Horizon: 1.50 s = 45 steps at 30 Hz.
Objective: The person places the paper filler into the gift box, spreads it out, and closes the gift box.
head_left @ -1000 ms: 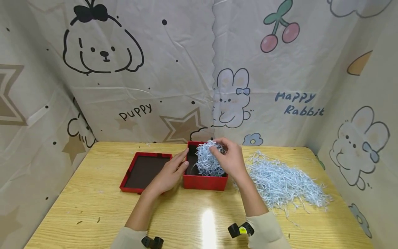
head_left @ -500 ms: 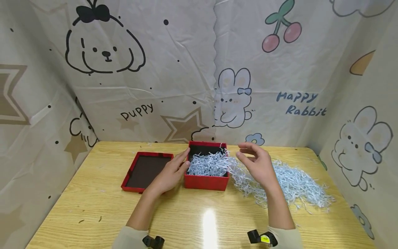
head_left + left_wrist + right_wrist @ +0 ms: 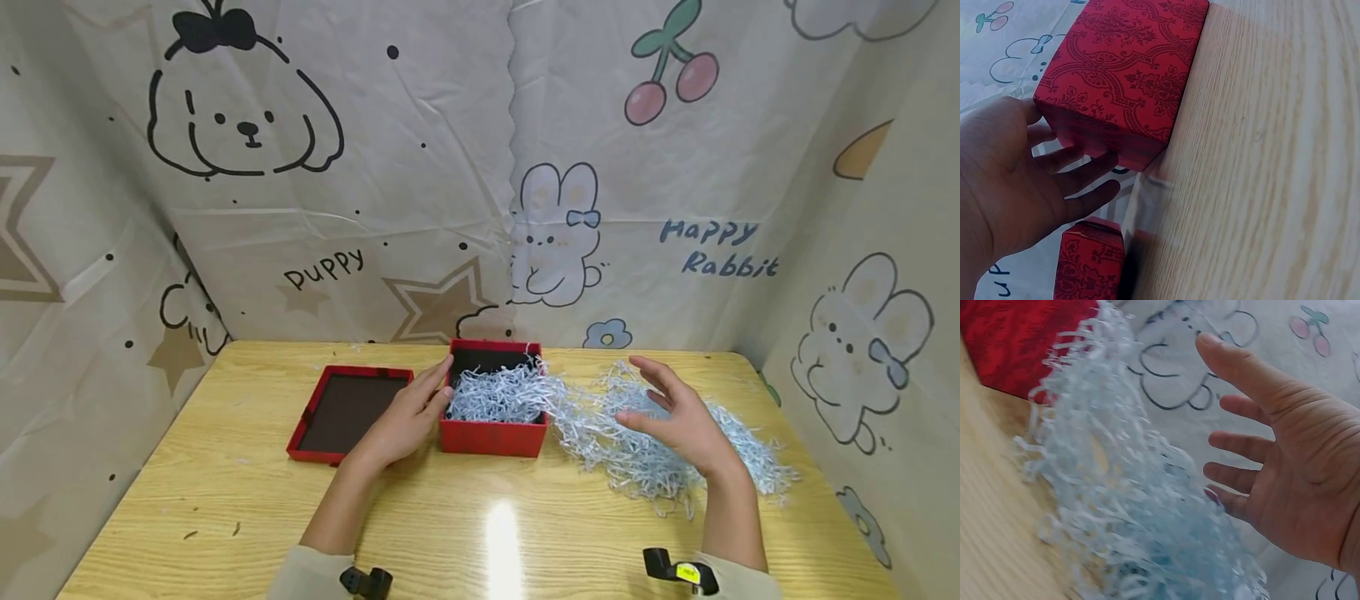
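A red patterned box (image 3: 491, 438) with a dark inside stands on the table, partly filled with pale blue shredded paper (image 3: 498, 396). Some strands hang over its right wall and run on into the loose heap of shredded paper (image 3: 637, 462). My left hand (image 3: 408, 417) rests its fairly straight fingers against the box's left side; the left wrist view shows them touching the patterned wall (image 3: 1116, 69). Above the heap, my right hand (image 3: 682, 421) holds nothing, its thumb and fingers spread apart. In the right wrist view, the strands (image 3: 1129, 506) lie beside that hand.
The shallow red lid (image 3: 352, 412), dark inside, lies left of the box. A wooden table (image 3: 420, 533) carries everything. Printed cloth (image 3: 420, 167) hangs behind it and along both sides. A few small dark scraps (image 3: 237, 528) lie at the front left.
My right hand has let go of shredded paper in the box and moved right, over the heap. The clump now lies lower in the box, trailing over its right wall. My left hand stays put.
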Motion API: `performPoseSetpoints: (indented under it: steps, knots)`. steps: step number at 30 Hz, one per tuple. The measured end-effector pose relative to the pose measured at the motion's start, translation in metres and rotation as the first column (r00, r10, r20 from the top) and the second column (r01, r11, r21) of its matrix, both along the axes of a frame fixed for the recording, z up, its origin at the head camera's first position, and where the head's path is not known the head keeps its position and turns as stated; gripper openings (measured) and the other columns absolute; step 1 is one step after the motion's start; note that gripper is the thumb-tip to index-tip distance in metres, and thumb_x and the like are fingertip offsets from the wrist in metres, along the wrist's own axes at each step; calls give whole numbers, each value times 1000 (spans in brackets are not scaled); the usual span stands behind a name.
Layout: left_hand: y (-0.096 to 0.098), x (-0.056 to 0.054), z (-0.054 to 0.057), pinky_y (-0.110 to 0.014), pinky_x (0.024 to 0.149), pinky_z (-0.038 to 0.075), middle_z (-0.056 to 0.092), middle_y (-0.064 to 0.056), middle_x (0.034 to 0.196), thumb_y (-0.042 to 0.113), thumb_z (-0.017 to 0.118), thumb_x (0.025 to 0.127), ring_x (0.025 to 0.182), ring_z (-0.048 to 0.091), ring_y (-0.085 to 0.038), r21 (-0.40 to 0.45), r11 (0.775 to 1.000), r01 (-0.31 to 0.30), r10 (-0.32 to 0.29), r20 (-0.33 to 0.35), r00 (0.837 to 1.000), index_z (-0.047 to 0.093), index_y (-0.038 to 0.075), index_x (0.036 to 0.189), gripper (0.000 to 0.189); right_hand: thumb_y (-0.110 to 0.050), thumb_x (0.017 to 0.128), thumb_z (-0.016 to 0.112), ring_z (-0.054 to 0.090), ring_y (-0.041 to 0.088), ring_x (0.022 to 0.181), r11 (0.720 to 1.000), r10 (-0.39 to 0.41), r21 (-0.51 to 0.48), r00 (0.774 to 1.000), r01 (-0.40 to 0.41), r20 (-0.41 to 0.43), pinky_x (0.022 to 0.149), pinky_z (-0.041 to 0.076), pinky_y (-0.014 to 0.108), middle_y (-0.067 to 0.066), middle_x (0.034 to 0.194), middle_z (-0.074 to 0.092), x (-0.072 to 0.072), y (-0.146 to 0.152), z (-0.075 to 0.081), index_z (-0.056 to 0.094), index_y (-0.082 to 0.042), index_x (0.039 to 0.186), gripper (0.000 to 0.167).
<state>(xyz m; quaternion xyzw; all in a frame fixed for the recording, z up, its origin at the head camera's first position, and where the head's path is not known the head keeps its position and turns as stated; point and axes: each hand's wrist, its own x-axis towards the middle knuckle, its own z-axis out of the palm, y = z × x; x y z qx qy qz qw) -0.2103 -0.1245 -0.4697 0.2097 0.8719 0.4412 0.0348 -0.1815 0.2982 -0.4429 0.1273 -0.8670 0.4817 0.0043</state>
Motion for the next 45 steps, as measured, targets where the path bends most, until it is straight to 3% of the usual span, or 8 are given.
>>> performPoseSetpoints:
  steps: [8, 17, 22, 26, 30, 35, 41, 45]
  knots:
    - [0, 0, 1, -62, 126, 19, 29, -13, 173, 30, 48, 114, 159, 24, -38, -2, 1000, 0, 0, 2, 1000, 26, 14, 169, 62, -32, 83, 93, 10, 49, 160, 990, 89, 102, 994, -96, 62, 113, 19, 83, 10, 176, 17, -6, -25, -10, 30, -31, 168, 105]
    - [0, 1, 2, -65, 126, 18, 29, -12, 173, 32, 48, 114, 159, 24, -39, -3, 1000, -4, 4, 2, 1000, 27, 15, 169, 61, -39, 82, 93, 23, 48, 157, 968, 133, 203, 988, -146, 79, 115, 30, 76, 14, 173, 26, -13, -47, -25, 34, -27, 167, 104]
    - [0, 1, 1, -67, 125, 16, 30, -11, 172, 32, 48, 114, 159, 24, -38, -7, 1000, -11, 11, 1, 1000, 28, 15, 169, 61, -23, 88, 89, 53, 44, 138, 949, 122, 287, 992, -129, 42, 110, 47, 61, 16, 157, 52, -18, -58, -35, 49, -14, 158, 81]
    - [0, 1, 1, -66, 125, 18, 30, -11, 173, 31, 48, 114, 159, 24, -38, -2, 1000, -8, 8, 3, 1000, 27, 15, 169, 61, -10, 92, 82, 67, 36, 121, 951, 70, 302, 998, -66, -4, 101, 54, 54, 12, 131, 71, -20, -58, -38, 69, -9, 135, 45]
    - [0, 1, 1, -66, 125, 19, 30, -12, 172, 30, 48, 114, 159, 25, -39, -1, 1000, -4, 4, 3, 1000, 27, 15, 169, 61, 1, 93, 77, 71, 29, 108, 975, -6, 220, 999, 14, -39, 89, 59, 45, 9, 116, 75, -18, -52, -31, 73, -9, 126, 34]
    - [0, 1, 3, -63, 126, 20, 30, -12, 172, 30, 48, 114, 159, 25, -38, -1, 1000, -7, 7, 1, 1000, 28, 15, 169, 60, 6, 95, 72, 71, 22, 100, 995, -91, -38, 996, 91, -12, 73, 56, 29, 15, 116, 72, -13, -43, -12, 61, -11, 145, 54]
    - [2, 2, 5, -62, 126, 22, 31, -14, 172, 28, 49, 114, 159, 26, -38, 9, 1000, -5, 5, -10, 1000, 29, 13, 169, 60, 9, 100, 65, 64, 14, 112, 926, -31, -377, 999, 17, -32, 84, 59, 24, 6, 130, 63, -7, -35, 3, 59, -1, 144, 46]
    - [2, 3, 4, -62, 126, 21, 30, -13, 172, 29, 49, 114, 159, 26, -37, 11, 1000, -8, 8, -4, 1000, 28, 16, 169, 61, 9, 100, 64, 66, 11, 112, 903, -57, -428, 995, 19, -78, 88, 59, 23, 2, 127, 66, -5, -36, 8, 69, 3, 128, 28]
